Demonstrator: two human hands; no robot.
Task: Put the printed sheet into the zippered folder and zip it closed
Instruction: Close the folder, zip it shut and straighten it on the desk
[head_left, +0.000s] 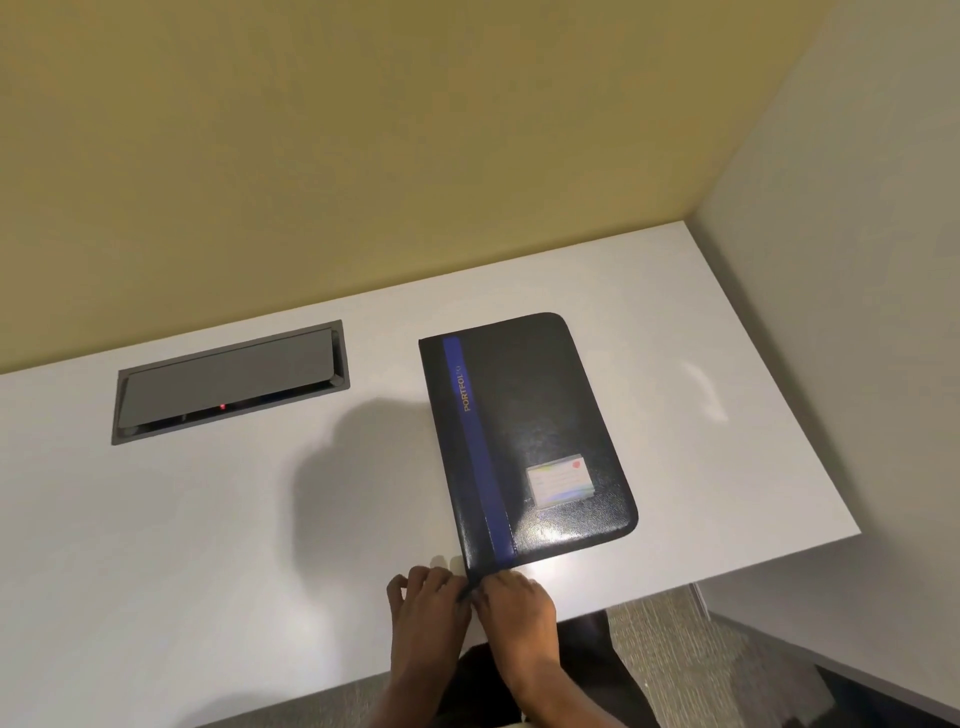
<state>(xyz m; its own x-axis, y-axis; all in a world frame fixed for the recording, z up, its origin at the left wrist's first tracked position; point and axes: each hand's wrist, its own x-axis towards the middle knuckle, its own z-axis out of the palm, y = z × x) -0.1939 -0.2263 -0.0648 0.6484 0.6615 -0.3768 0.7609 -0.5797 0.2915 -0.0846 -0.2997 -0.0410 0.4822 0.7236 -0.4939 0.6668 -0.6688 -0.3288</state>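
Observation:
A black zippered folder with a blue stripe and the word PORTFOLIO lies shut and flat on the white table, a small card pocket on its cover. Both hands meet at its near left corner. My left hand rests on the table with fingertips against that corner. My right hand pinches the folder's edge at the same corner, where the zipper lies; the pull itself is hidden under the fingers. No printed sheet is in view.
A grey cable hatch is sunk into the table at the back left, with a small red light inside. Walls stand close behind and on the right. The table's near edge runs just under my wrists, with carpet below.

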